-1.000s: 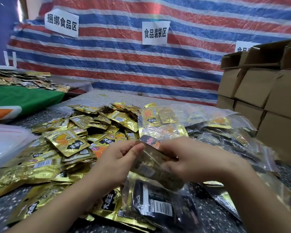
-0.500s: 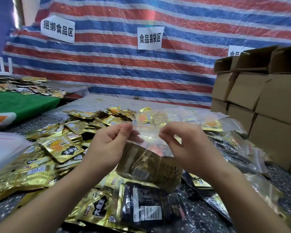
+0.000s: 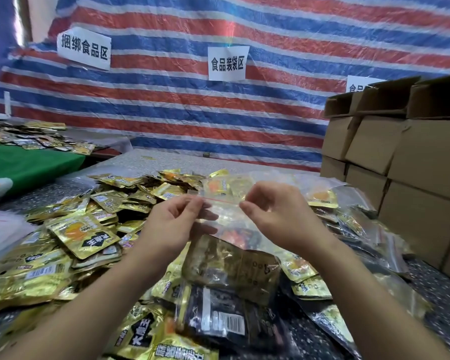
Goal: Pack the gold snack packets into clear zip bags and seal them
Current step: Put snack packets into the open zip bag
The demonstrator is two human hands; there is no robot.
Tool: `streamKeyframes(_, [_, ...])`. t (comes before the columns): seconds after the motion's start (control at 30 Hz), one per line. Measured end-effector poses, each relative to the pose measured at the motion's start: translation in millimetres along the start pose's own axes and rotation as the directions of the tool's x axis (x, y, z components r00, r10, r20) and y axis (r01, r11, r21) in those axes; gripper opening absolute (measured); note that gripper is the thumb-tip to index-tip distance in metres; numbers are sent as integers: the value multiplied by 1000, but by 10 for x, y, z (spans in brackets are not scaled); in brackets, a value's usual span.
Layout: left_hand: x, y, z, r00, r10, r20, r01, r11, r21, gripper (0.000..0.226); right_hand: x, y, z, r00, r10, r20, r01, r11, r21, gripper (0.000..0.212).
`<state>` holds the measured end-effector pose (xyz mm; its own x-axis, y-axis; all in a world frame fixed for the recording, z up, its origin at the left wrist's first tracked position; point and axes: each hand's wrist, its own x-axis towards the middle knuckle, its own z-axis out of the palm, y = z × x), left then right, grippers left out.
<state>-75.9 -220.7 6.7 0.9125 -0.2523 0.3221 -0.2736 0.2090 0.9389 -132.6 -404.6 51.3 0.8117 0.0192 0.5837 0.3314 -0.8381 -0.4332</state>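
Zip bag [image 3: 226,245] hangs upright in front of me, held up above the table [image 3: 151,162]. Its long axis runs top to bottom, with the mouth and its red seal line up and level from left to right. My left hand [image 3: 174,224] pinches the top edge at its left end between thumb and fingertips, a narrow grip on the plastic. My right hand [image 3: 276,216] pinches the same edge at its right end. Gold packets [image 3: 231,266] sit low inside the bag and weigh its bottom down. Below and to the left, loose gold snack packets [image 3: 83,235] lie heaped on the table. Filled clear bags [image 3: 348,224] lie to the right, near the stacked cardboard boxes [image 3: 400,157].
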Motion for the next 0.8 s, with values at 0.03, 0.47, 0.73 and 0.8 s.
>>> streamKeyframes(0.03, [5,-13,-4,1000,-7,0,7,1000,3,26,21,7,0,1000,7,23,-6,999,-54,12])
streamKeyframes(0.47, [76,-86,-129,998,8,-60,-7,1000,13,24,437,-259,291,932,-15,363,81,982,-168,19])
streamKeyframes(0.73, [71,-97,-161,999,26,-40,-25,999,40,24,421,-246,282,929,-43,367,93,988,-121,21])
streamKeyframes(0.8, [70,-88,-159,999,19,-37,-18,999,36,26,429,-257,300,939,-37,341,69,994,-80,17])
